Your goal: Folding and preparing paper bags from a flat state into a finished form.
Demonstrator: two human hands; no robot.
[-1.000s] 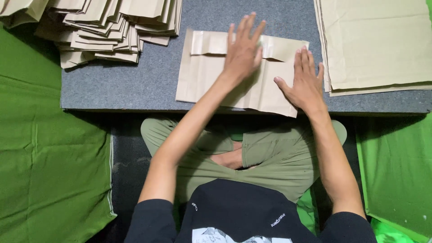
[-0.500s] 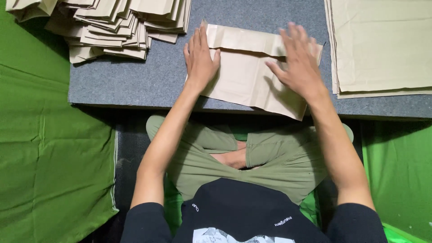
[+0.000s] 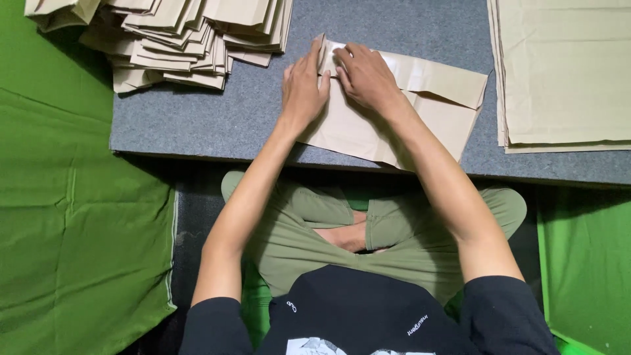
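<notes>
Far left: green cloth covering the floor beside the work surface. Upper left, on the grey mat: a loose, fanned pile of folded tan paper pieces, overlapping at uneven angles, well apart from the hands.

Centre: left hand pressed palm-down on the left end of a tan paper sheet, fingers together and extended flat, tips at the folded top edge. No pinch visible; flat contact only. Right hand just beside it, touching or nearly touching the left, fingers curled down onto the upper-left corner of the same sheet, where a folded flap runs along the top. Cannot tell whether the fingertips clamp the corner or merely press on it.

Sheet lying flat on the mat at a slight tilt, lower edge close to the mat's near rim, flap doubled over towards the right.

Below centre: crossed legs in olive trousers, black shirt at the bottom of the view.

Far right: neat stack of flat, unfolded tan sheets, edges aligned, just beside the worked sheet but apart from it. More green cloth at lower right.
</notes>
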